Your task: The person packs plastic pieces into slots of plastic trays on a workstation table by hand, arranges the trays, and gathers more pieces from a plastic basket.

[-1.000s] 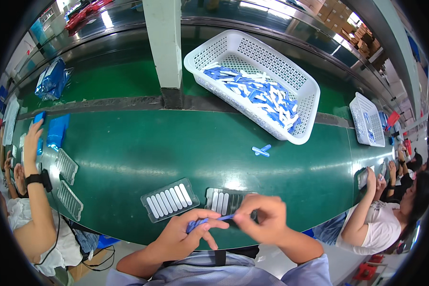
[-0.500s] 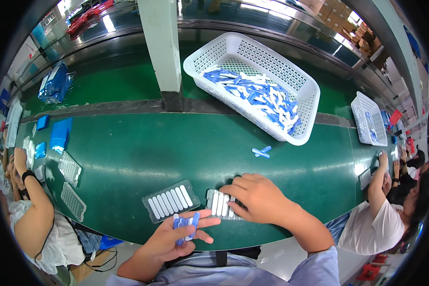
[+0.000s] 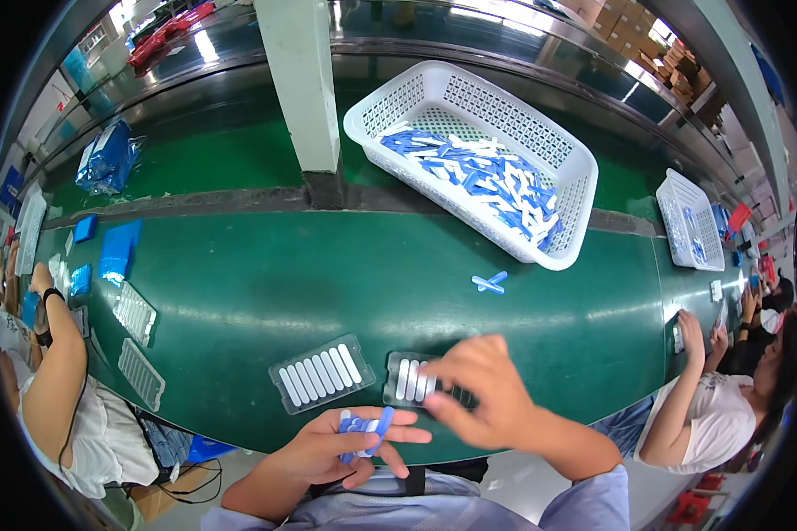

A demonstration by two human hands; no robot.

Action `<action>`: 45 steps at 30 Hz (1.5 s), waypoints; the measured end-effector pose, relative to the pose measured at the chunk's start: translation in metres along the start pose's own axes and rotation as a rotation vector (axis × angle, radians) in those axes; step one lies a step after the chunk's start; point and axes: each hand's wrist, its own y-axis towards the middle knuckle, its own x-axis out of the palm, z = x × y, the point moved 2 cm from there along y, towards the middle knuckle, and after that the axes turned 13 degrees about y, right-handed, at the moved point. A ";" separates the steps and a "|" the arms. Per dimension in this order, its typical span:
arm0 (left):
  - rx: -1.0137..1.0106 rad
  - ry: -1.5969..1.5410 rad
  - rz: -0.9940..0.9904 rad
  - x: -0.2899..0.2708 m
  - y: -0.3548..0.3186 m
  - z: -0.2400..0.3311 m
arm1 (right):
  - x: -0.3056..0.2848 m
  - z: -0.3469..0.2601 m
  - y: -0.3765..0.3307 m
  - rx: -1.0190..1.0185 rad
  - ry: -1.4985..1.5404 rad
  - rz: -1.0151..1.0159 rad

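Blue-and-white strips (image 3: 361, 434) sit gripped in the left hand (image 3: 326, 449); the right hand (image 3: 480, 389), grip unclear, has shifted, baring more of the part-filled tray (image 3: 390, 382) beside it.

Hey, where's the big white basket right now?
In the head view, the big white basket sits upper right of centre, right of the pale post, with two crossed sticks lying just in front.
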 end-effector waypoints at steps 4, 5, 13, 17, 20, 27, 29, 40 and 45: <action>-0.188 0.236 -0.093 0.008 0.012 -0.004 | 0.013 -0.014 -0.006 0.005 0.257 -0.017; -0.173 0.239 -0.072 0.013 0.012 -0.001 | 0.009 -0.007 -0.009 0.035 0.341 0.077; -0.005 0.168 0.043 -0.006 -0.001 0.004 | 0.012 0.009 -0.039 -0.241 -0.504 0.201; 0.034 0.155 -0.007 -0.008 -0.003 0.006 | 0.030 0.000 -0.053 -0.042 -0.414 0.101; 0.013 0.076 -0.029 -0.010 0.000 0.005 | 0.018 0.007 -0.058 0.048 -0.110 0.050; -0.101 0.182 -0.163 0.010 0.017 -0.005 | 0.004 -0.018 -0.031 0.016 0.058 0.186; -0.137 0.276 -0.170 0.017 0.020 -0.006 | 0.007 -0.018 -0.029 0.032 0.102 0.007; -0.085 0.208 -0.083 0.001 0.008 -0.003 | 0.005 0.002 -0.056 -0.207 -0.549 0.088; -0.057 0.239 -0.118 0.000 0.008 -0.001 | -0.005 0.002 -0.048 -0.012 -0.327 0.053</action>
